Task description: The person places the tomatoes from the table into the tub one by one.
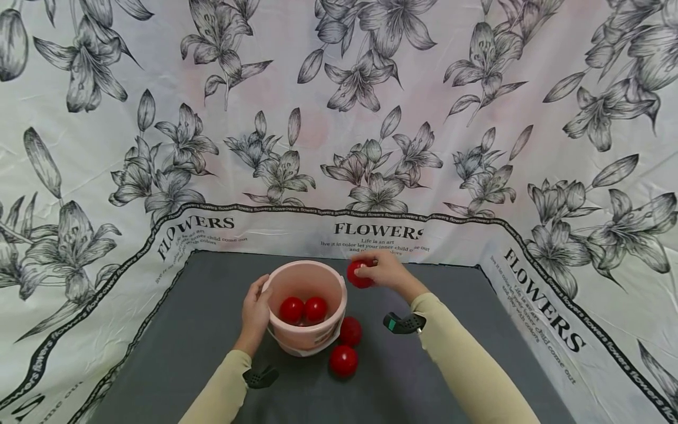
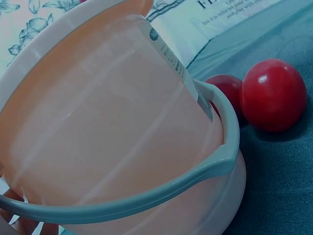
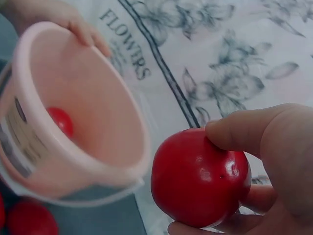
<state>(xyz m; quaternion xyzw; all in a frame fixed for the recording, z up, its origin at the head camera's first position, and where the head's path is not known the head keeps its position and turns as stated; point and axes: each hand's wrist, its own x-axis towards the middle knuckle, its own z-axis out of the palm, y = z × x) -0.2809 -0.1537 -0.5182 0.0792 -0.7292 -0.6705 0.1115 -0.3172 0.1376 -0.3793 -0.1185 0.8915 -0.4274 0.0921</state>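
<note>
Large "FLOWERS" and tiny "flowers" on the floral cloth

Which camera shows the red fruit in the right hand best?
The right wrist view: the held red fruit looks biggest, shiny skin and all, in the right hand. The head view shows it small, partly behind the hand. The left wrist view doesn't clearly show it, but has two other red fruits beside the bucket.
</note>
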